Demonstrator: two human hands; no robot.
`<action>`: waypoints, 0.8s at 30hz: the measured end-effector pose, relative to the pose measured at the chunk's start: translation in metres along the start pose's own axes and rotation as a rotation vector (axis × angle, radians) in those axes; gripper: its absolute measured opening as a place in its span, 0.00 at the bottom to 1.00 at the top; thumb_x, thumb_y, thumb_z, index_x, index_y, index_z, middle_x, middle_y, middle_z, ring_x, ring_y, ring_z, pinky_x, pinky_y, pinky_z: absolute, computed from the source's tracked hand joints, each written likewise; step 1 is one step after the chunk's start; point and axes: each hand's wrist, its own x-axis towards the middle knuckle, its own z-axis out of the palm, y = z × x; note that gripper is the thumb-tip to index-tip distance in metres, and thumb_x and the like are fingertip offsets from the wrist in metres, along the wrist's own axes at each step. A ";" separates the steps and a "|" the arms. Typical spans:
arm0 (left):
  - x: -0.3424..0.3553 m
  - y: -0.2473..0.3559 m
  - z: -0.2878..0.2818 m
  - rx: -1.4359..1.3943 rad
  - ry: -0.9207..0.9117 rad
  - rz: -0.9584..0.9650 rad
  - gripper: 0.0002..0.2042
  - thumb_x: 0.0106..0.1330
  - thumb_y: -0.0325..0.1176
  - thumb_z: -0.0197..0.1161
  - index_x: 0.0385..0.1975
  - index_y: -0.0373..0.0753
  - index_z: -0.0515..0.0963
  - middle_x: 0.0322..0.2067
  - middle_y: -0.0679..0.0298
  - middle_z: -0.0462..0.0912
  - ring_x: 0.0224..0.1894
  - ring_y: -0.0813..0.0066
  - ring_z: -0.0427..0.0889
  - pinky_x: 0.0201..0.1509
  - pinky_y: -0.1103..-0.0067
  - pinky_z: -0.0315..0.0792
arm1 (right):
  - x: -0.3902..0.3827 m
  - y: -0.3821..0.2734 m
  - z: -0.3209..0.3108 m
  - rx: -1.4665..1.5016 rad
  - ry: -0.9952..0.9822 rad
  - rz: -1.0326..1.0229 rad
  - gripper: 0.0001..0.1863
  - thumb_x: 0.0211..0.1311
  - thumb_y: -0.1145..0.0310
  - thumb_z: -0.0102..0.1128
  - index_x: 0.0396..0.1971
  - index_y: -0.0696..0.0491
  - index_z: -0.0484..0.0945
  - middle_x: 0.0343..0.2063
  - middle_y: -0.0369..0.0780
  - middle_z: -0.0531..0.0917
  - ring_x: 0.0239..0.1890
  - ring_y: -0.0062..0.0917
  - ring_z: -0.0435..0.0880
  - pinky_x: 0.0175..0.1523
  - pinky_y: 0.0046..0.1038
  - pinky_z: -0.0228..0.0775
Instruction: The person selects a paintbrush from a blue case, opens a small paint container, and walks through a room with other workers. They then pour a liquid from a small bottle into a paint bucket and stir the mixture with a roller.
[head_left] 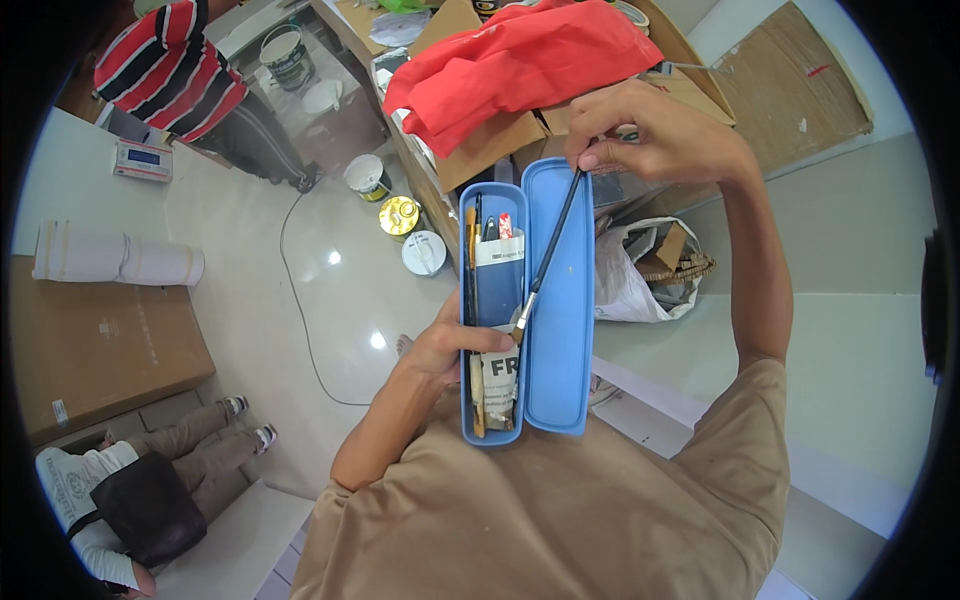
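A long, shallow blue plastic case (562, 350) lies open in front of my chest, its lid folded out to the right. My left hand (440, 345) grips it by the left side, thumb laid across the contents. With the fingertips of my right hand (635, 130) I pinch the upper end of a dark-handled paintbrush (553, 245). The brush slants down over the lid, its bristles beside my left thumb. Inside the case are other slim brushes (471, 300), a piece of printed paper (498, 375), a dark blue flat item (499, 290) and a red-and-white piece (505, 226).
Beyond the case, red cloth (520, 65) covers cardboard boxes on a table. Paint cans (424, 254) stand on the floor to its left, near a cable (300, 310). A white bag (640, 290) of scraps sits at right. Two other people (180, 75) are at left.
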 end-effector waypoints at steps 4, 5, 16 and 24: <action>0.004 0.002 -0.006 -0.197 -0.125 -0.002 0.28 0.59 0.31 0.62 0.61 0.31 0.71 0.46 0.53 0.84 0.43 0.62 0.87 0.50 0.68 0.82 | -0.002 -0.010 -0.007 -0.032 0.041 -0.041 0.04 0.58 0.74 0.67 0.32 0.59 0.83 0.29 0.38 0.78 0.34 0.29 0.78 0.42 0.31 0.70; 0.004 0.003 -0.005 -0.247 -0.151 -0.011 0.27 0.61 0.35 0.61 0.61 0.31 0.72 0.45 0.52 0.84 0.42 0.62 0.87 0.49 0.68 0.83 | -0.002 -0.015 -0.008 -0.042 0.044 -0.034 0.04 0.58 0.74 0.67 0.32 0.58 0.83 0.30 0.38 0.77 0.34 0.29 0.78 0.42 0.31 0.70; 0.001 0.000 0.002 -0.108 -0.100 0.017 0.30 0.59 0.26 0.65 0.63 0.34 0.66 0.47 0.59 0.81 0.45 0.70 0.85 0.49 0.73 0.82 | 0.011 -0.039 0.067 -0.139 0.110 -0.298 0.09 0.52 0.73 0.71 0.35 0.52 0.88 0.39 0.39 0.75 0.47 0.34 0.74 0.52 0.35 0.68; 0.000 -0.009 0.000 -0.036 -0.042 -0.042 0.38 0.50 0.14 0.65 0.65 0.36 0.64 0.48 0.61 0.78 0.50 0.71 0.82 0.53 0.71 0.80 | 0.032 -0.032 0.069 -0.313 0.232 -0.398 0.11 0.45 0.76 0.72 0.33 0.52 0.88 0.36 0.37 0.75 0.44 0.33 0.74 0.47 0.34 0.71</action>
